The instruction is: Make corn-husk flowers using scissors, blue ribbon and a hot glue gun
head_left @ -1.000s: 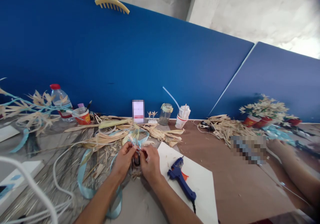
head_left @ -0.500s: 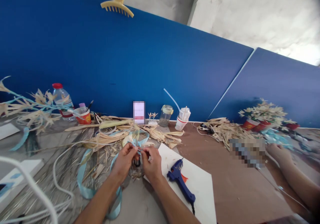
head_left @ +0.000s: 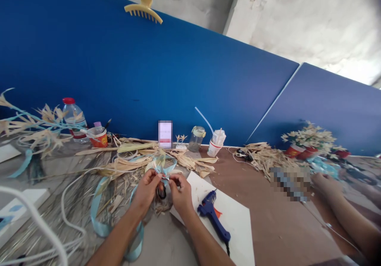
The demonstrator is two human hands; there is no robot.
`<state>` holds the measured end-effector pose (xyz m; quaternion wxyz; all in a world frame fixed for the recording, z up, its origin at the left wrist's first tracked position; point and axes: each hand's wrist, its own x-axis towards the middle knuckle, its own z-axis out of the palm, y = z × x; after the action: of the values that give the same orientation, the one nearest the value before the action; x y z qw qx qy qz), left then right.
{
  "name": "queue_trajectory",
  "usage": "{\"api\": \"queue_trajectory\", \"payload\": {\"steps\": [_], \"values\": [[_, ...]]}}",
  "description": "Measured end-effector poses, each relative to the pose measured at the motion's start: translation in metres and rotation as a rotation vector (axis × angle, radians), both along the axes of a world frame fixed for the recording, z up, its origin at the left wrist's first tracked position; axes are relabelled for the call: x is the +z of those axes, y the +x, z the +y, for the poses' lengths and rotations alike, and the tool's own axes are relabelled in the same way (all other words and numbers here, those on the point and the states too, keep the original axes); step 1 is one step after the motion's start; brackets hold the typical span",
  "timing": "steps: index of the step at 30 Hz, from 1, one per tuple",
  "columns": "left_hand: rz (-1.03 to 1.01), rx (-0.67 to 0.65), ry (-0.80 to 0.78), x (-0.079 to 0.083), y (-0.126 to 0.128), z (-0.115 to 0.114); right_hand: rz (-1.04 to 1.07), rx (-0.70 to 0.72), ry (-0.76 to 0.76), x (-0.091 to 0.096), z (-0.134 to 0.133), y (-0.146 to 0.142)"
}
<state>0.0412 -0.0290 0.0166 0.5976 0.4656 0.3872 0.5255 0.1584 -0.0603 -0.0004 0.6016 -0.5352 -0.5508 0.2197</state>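
Observation:
At the middle of the table, my left hand (head_left: 145, 190) is closed in a pinch on a light blue ribbon (head_left: 97, 212). Close by on its right, my right hand (head_left: 182, 194) also pinches a bit of the ribbon, fingers curled. A short stretch of ribbon spans the gap between my fingertips, and loops of it stick up just behind them. The rest trails in long curls on the left and below my left forearm. Something small and dark shows beneath my fingers, too covered to name. Dried corn husks (head_left: 133, 165) lie just beyond my hands.
A blue glue gun (head_left: 214, 216) rests on a white board (head_left: 239, 238) at right. White cables (head_left: 67, 208) cross the left side. A phone (head_left: 165, 134), a glass jar (head_left: 197, 138) and paper cups (head_left: 214, 147) line the back. Another person's hand (head_left: 326, 184) is at far right.
My right hand's fingertips have shifted slightly, and more pale ribbon shows between my two hands. The whole view has tilted a little.

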Motion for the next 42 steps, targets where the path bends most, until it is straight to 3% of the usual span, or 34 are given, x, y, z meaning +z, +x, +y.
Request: {"api": "queue_trajectory", "payload": {"steps": [6, 13, 17, 20, 25, 28, 31, 36, 39, 42], "values": [[0.054, 0.077, 0.048, -0.005, -0.003, 0.009, 0.092, -0.147, -0.033, 0.004, 0.004, 0.011], [0.061, 0.075, 0.107, -0.009, -0.005, 0.012, 0.135, -0.176, -0.084, 0.041, -0.003, 0.030], [0.123, 0.062, 0.113, -0.011, -0.005, 0.013, -0.044, -0.076, -0.197, 0.070, -0.027, 0.051], [0.130, 0.086, 0.127, -0.012, -0.005, 0.014, -0.302, -0.044, -0.316, 0.080, -0.057, 0.074], [0.094, 0.087, 0.196, -0.012, -0.003, 0.015, -0.724, -0.207, -0.657, 0.054, -0.104, 0.107], [0.096, 0.074, 0.209, -0.015, -0.002, 0.015, -0.841, -0.225, -0.762, 0.033, -0.119, 0.108], [0.109, 0.065, 0.218, -0.019, -0.002, 0.017, -0.873, -0.236, -0.807, 0.023, -0.120, 0.102], [0.128, 0.058, 0.222, -0.020, -0.004, 0.018, -0.854, -0.220, -0.731, 0.018, -0.111, 0.102], [0.124, 0.074, 0.228, -0.017, -0.005, 0.016, -0.803, -0.237, -0.584, 0.013, -0.111, 0.110], [0.127, 0.101, 0.229, -0.013, -0.005, 0.013, -0.605, -0.272, -0.398, 0.016, -0.113, 0.119]]}}
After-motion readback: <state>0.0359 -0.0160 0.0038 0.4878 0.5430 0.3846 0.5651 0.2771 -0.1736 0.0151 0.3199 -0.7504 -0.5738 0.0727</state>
